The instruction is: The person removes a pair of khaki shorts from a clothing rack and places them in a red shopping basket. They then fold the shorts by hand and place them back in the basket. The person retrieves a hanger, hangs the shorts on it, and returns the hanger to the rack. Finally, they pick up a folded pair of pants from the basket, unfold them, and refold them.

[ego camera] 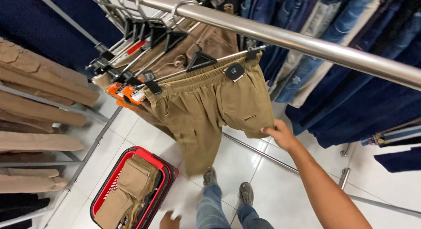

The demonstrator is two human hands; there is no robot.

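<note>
Landmark: the khaki trousers (210,110) hanging from a clip hanger (199,62) on the steel rail (307,42); every place below is told from them.
Folded stacks: far to the left of the trousers, tan folded trousers (37,110) lie on wire shelves (66,108), one layer over another.
Other hangers: just left of and behind the trousers, more clip hangers (131,49) crowd the same rail, two of them with orange tags (127,93).
Basket: below and to the left of the trousers, a red basket (169,172) stands on the white tiled floor (131,128), with folded khaki garments (131,185) inside it.
My left hand (169,221): low down, under the trousers and just right of the basket's near corner. Only a bit of it shows at the picture's edge, so I cannot tell whether my fingers are released or clenched, nor whether they touch anything.
My shoes (228,185): on the floor straight below the trousers' hem.
The trousers themselves: waistband clipped at both ends, legs hanging down, the right leg drawn out sideways.
My right hand (280,134): at the trousers' lower right edge, my fingers (268,130) pinched shut on the cloth near the pocket.
Denim: to the right of the trousers, blue jeans (351,67) hang in a row behind the rail.
</note>
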